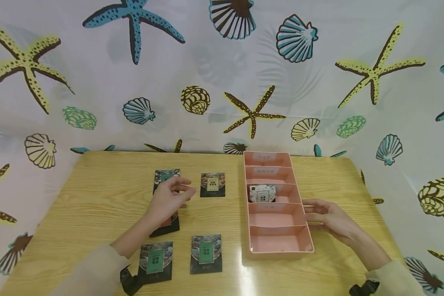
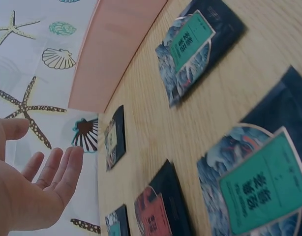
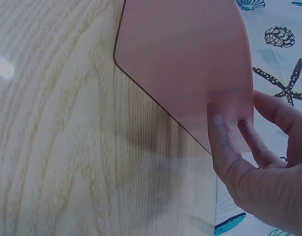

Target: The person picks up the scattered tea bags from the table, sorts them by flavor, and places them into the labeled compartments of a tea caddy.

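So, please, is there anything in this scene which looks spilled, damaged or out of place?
Nothing stands out. The pink box stands upright, with a white packet in its middle compartment. The loose packets lie face up, slightly askew, and no spill or tear shows.

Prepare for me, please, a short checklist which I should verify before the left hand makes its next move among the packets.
1. Left hand free to grasp: ok, it holds nothing.
2. Right hand at the pink box: ok, its fingers seem to touch the side wall.
3. Box upright: ok, its compartments face up.
4. Yellow-label packet uncovered: ok, it lies label up.
5. Red-label packet uncovered in the head view: not ok, the left arm and hand partly hide it.
6. Writing on the strip label in the farthest compartment matches a packet: cannot tell, too small to read.
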`<state>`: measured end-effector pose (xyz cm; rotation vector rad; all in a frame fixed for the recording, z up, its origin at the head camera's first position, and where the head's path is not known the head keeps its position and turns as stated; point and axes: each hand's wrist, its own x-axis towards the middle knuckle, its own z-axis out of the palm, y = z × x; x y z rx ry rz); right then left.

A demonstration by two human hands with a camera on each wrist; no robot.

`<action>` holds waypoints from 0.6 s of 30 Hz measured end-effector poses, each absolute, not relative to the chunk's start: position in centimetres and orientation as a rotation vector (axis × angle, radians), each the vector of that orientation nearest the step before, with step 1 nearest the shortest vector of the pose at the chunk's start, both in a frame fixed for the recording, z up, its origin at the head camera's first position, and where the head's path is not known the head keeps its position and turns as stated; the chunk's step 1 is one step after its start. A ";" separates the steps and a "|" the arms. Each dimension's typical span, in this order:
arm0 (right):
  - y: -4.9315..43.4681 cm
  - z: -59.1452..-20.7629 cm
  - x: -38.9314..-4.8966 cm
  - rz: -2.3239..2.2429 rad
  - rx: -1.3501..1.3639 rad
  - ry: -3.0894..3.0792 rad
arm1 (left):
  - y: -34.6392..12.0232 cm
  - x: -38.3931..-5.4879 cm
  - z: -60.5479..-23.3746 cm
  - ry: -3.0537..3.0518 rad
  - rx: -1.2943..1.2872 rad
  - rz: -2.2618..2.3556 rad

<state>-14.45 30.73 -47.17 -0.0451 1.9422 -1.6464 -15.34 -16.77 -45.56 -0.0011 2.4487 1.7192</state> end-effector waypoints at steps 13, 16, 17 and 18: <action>30.8 -47.2 -14.6 -1.654 -0.039 1.938 | -20.9 -14.0 -46.6 2.530 -0.149 1.533; 30.9 -47.2 -14.6 -1.652 -0.038 1.941 | -21.9 -13.7 -46.7 2.514 -0.162 1.530; 30.9 -47.2 -14.6 -1.653 -0.035 1.940 | -22.3 -13.7 -46.7 2.505 -0.169 1.528; 30.9 -47.2 -14.6 -1.654 -0.036 1.939 | -22.6 -13.6 -46.8 2.503 -0.182 1.522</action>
